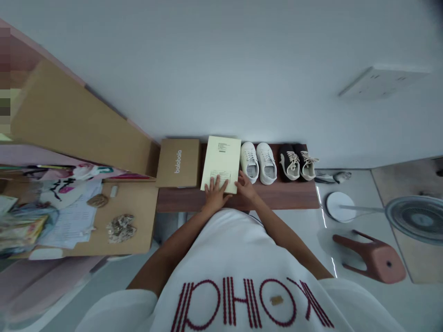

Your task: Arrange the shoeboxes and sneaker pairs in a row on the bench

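A pale cream box (221,157) with small printed text lies on a dark wooden bench (180,200), tilted slightly. Spread over the box's near end are the fingers of my left hand (215,196), resting flat on its top. My right hand (245,188) is at the box's near right corner, its fingers bent and apart, touching the edge. Left of the cream box sits a brown cardboard box (177,162) marked "balobala". A pair of white shoes (266,163) stands just beyond my right hand, and farther right is a pair of black shoes (290,162) with pale laces.
A white wall (242,83) rises behind the bench. To the left is a desk (141,226) with papers and a rock-like lump (121,228). On the right stand a pinkish stool (384,260) and a fan (420,219) on a round white base.
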`<action>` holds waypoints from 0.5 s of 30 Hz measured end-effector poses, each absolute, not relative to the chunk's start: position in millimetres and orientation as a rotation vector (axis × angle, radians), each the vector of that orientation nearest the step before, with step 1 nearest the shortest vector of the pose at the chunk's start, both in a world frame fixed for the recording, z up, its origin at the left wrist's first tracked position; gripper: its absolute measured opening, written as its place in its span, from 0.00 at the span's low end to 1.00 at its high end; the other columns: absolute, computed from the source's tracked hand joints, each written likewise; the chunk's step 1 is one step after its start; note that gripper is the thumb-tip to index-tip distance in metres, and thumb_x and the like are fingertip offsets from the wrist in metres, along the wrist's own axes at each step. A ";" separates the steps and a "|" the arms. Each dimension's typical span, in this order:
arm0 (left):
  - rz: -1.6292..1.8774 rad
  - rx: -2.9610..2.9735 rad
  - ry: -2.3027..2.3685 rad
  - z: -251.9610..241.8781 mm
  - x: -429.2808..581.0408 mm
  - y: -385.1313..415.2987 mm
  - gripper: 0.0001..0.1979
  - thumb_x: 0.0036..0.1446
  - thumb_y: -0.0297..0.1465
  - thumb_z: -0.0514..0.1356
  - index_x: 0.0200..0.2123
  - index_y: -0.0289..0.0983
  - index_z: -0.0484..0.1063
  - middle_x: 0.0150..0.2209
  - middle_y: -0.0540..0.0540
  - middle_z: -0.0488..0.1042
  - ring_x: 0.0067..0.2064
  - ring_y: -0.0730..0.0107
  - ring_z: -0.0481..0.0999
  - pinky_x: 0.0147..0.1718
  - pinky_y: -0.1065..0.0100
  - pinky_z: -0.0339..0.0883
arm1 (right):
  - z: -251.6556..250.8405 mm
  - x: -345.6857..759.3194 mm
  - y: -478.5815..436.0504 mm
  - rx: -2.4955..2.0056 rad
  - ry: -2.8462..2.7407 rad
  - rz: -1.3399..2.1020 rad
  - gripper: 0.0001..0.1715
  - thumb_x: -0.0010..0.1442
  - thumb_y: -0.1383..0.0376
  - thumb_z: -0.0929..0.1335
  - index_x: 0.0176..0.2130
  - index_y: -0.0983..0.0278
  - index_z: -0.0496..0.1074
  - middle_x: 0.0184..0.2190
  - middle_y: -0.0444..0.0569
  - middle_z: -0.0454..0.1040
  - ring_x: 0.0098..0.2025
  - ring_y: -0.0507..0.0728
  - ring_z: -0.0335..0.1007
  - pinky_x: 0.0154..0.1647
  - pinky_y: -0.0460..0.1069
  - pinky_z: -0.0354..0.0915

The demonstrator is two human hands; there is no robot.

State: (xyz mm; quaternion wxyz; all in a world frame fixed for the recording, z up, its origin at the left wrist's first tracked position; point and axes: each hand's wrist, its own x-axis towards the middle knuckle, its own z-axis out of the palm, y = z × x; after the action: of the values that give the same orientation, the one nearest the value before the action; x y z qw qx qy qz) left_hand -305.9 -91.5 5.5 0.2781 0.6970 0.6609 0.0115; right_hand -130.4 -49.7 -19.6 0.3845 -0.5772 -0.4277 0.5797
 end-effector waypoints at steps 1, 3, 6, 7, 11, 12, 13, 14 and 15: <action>-0.034 1.892 1.809 6.2 -306.9 -88.9 0.40 0.66 0.47 0.64 0.78 0.50 0.57 0.81 0.38 0.42 0.81 0.34 0.37 0.74 0.28 0.39 | -20.0 -120.7 -51.7 -1.514 -1.097 1.457 0.42 0.56 0.48 0.77 0.64 0.60 0.73 0.56 0.57 0.82 0.59 0.68 0.78 0.66 0.67 0.71; -0.099 1.906 1.894 8.0 -307.6 -83.4 0.43 0.64 0.47 0.66 0.78 0.49 0.55 0.81 0.36 0.41 0.81 0.31 0.36 0.73 0.27 0.40 | -17.3 -92.9 -57.5 -1.613 -1.162 1.350 0.31 0.61 0.51 0.74 0.59 0.61 0.77 0.55 0.58 0.82 0.57 0.67 0.79 0.65 0.66 0.72; -0.023 1.927 1.885 9.4 -293.4 -77.5 0.45 0.64 0.46 0.67 0.79 0.45 0.54 0.81 0.33 0.42 0.81 0.30 0.39 0.73 0.30 0.44 | -8.4 -46.1 -65.1 -1.821 -1.286 0.958 0.24 0.67 0.56 0.67 0.57 0.64 0.77 0.59 0.62 0.78 0.58 0.67 0.78 0.64 0.65 0.72; 0.049 1.955 1.798 9.0 -281.9 -75.7 0.44 0.65 0.44 0.66 0.79 0.43 0.55 0.81 0.31 0.44 0.81 0.33 0.43 0.74 0.34 0.47 | -5.4 -33.7 -65.1 -1.906 -1.323 0.832 0.25 0.68 0.58 0.65 0.59 0.65 0.76 0.62 0.64 0.75 0.59 0.68 0.77 0.64 0.65 0.71; 0.318 1.961 1.358 3.7 -204.7 -57.2 0.34 0.70 0.35 0.60 0.76 0.37 0.58 0.77 0.31 0.58 0.77 0.50 0.61 0.72 0.52 0.61 | -0.4 -11.1 -45.2 -2.239 -1.555 0.836 0.26 0.69 0.62 0.66 0.63 0.67 0.73 0.64 0.69 0.73 0.63 0.72 0.75 0.63 0.64 0.71; 0.328 1.897 1.361 2.0 -183.5 -48.2 0.33 0.70 0.32 0.58 0.75 0.36 0.59 0.75 0.31 0.62 0.75 0.51 0.65 0.69 0.53 0.65 | -0.9 -9.7 -36.9 -2.279 -1.585 0.928 0.25 0.69 0.62 0.67 0.61 0.67 0.74 0.62 0.69 0.75 0.63 0.73 0.76 0.62 0.63 0.71; 0.304 1.805 1.418 0.6 -164.8 -38.0 0.31 0.69 0.29 0.57 0.73 0.35 0.62 0.72 0.30 0.67 0.71 0.50 0.70 0.67 0.53 0.68 | -1.8 -7.7 -28.6 -2.287 -1.571 1.008 0.22 0.68 0.62 0.68 0.58 0.66 0.75 0.59 0.68 0.77 0.61 0.73 0.77 0.61 0.62 0.71; 0.255 1.702 1.485 -0.5 -149.8 -27.2 0.27 0.68 0.26 0.57 0.69 0.34 0.67 0.67 0.29 0.73 0.68 0.49 0.75 0.64 0.53 0.71 | -2.8 -4.1 -21.0 -2.256 -1.526 1.054 0.19 0.67 0.61 0.69 0.55 0.65 0.77 0.55 0.66 0.79 0.59 0.71 0.78 0.60 0.61 0.71; 0.214 1.611 1.540 -1.2 -139.3 -16.9 0.23 0.66 0.25 0.57 0.64 0.33 0.72 0.62 0.29 0.78 0.64 0.48 0.78 0.62 0.53 0.72 | -3.7 1.7 -14.7 -2.206 -1.489 1.071 0.17 0.66 0.61 0.69 0.52 0.64 0.78 0.52 0.63 0.81 0.57 0.69 0.79 0.58 0.59 0.72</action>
State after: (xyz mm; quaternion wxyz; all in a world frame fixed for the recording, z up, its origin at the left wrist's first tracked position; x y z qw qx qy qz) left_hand -139.3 -16.9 -1.2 0.4364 0.6474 0.6189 0.0859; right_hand 1.7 -14.7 -3.7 0.1361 -0.7617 -0.5141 0.3700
